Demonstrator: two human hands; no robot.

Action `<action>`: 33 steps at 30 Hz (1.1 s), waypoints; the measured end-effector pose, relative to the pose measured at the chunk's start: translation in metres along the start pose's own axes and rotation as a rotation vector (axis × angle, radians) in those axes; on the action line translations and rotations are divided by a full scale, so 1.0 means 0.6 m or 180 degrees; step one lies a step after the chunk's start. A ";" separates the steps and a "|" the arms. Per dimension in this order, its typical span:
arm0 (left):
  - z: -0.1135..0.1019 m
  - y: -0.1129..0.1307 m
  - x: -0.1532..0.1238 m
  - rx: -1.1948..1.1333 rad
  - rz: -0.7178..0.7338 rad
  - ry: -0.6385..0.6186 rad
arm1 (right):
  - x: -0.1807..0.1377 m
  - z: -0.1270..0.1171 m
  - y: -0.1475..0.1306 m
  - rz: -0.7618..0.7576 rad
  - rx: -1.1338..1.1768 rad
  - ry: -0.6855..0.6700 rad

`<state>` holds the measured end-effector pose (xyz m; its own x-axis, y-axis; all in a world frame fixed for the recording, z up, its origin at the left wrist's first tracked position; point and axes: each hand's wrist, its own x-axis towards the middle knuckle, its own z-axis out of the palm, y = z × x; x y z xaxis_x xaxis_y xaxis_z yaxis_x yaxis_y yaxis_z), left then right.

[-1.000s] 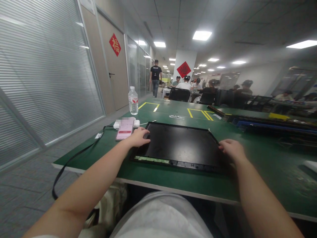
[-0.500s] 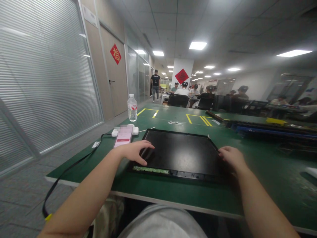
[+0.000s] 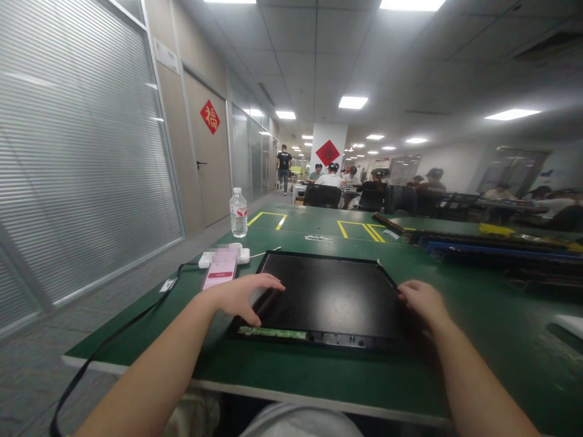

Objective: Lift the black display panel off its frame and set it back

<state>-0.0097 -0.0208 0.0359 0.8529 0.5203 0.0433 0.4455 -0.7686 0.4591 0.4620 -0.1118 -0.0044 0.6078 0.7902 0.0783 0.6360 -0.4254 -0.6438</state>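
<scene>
A black flat display panel (image 3: 325,291) lies face up on the green table, glossy with a blurry light reflection. Along its near edge, at the left, runs a narrow green circuit board (image 3: 273,332). Over the panel's left side is my left hand (image 3: 239,297), thumb and fingers spread wide; the thumb tip is close to the board's left end. My right hand (image 3: 423,303) is at the right edge, fingers curled around the frame there; part of its grip is hidden and dark.
Left of the panel, a phone (image 3: 219,276) leans against a white power strip (image 3: 204,260) with a black cord. Behind stands a water bottle (image 3: 238,212). Dark and blue strips (image 3: 473,247) are stacked at the right. Several people sit farther back; one person (image 3: 283,167) is in the aisle.
The view has tilted up a little, so the table and panel appear lower. My left thumb has shifted toward the panel's near-left corner. My right hand stays at the right edge.
</scene>
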 end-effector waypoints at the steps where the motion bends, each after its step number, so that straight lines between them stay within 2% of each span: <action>1: 0.000 0.001 0.000 -0.0005 0.0058 0.0002 | 0.001 0.001 0.001 0.0006 -0.0009 -0.0016; 7: 0.003 0.007 0.004 -0.0054 0.0300 -0.0034 | 0.005 0.005 0.005 0.0015 0.0004 -0.0068; 17: 0.005 0.008 0.000 -0.0154 0.0136 -0.0011 | 0.003 0.004 -0.001 -0.0007 -0.0016 -0.0116; 23: 0.010 0.004 0.002 0.0030 -0.0542 0.0147 | 0.001 0.001 -0.005 0.0036 -0.0059 -0.0149; 30: 0.033 -0.036 0.031 0.0771 -0.1185 0.0913 | 0.008 0.005 0.001 -0.0064 -0.0165 -0.0101; 33: 0.039 -0.053 0.042 0.1029 -0.1514 0.1051 | 0.011 0.007 0.003 -0.0129 -0.0264 -0.0026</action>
<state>0.0040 0.0080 0.0019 0.4377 0.8777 0.1950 0.8560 -0.4732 0.2081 0.4652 -0.1055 -0.0083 0.5772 0.8109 0.0965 0.6973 -0.4279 -0.5751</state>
